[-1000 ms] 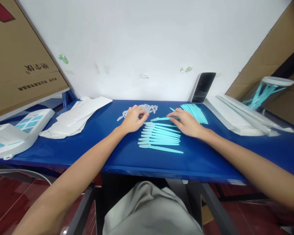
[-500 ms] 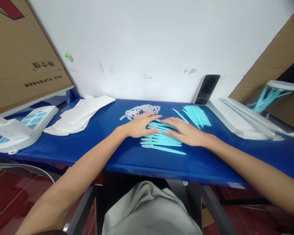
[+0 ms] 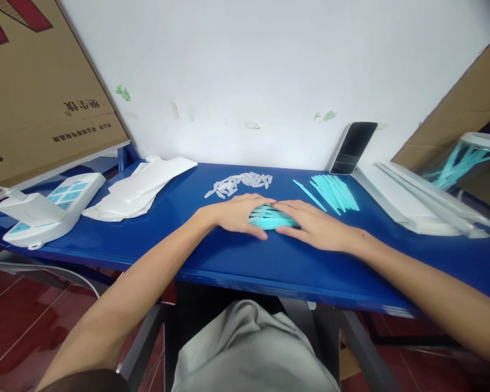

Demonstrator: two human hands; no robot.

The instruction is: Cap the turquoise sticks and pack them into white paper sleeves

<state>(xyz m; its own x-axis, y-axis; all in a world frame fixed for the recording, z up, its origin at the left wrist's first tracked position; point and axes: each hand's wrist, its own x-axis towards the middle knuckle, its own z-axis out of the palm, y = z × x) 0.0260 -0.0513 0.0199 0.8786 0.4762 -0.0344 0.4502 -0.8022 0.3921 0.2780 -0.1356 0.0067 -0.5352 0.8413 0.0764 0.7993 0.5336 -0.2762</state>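
Note:
A bundle of thin turquoise plastic sticks (image 3: pixel 271 217) lies gathered on the blue table, its ends partly hidden by my hands. My left hand (image 3: pixel 240 214) curls round the left end, thumb at the near side and fingers at the far side. From the right, my right hand (image 3: pixel 310 223) cups the other end in the same way. The fingertips of both hands nearly meet beyond the bundle. Behind my left hand is a loose heap of small whitish translucent plastic pieces (image 3: pixel 240 183). A second group of turquoise sticks (image 3: pixel 335 193) lies fanned out beyond my right hand.
A phone (image 3: pixel 354 147) leans against the wall. White packaging (image 3: pixel 141 188) and a power strip (image 3: pixel 75 198) with a plugged-in charger (image 3: pixel 30 209) lie left. At right are long white boxes (image 3: pixel 416 201) and a clear container of turquoise sticks (image 3: pixel 459 163). The blue table's front edge (image 3: pixel 249 280) is near me.
My hands have closed in round the spread sticks, thumbs moving to the near side. The sticks are now squeezed into a tighter bundle, and the view has shifted slightly.

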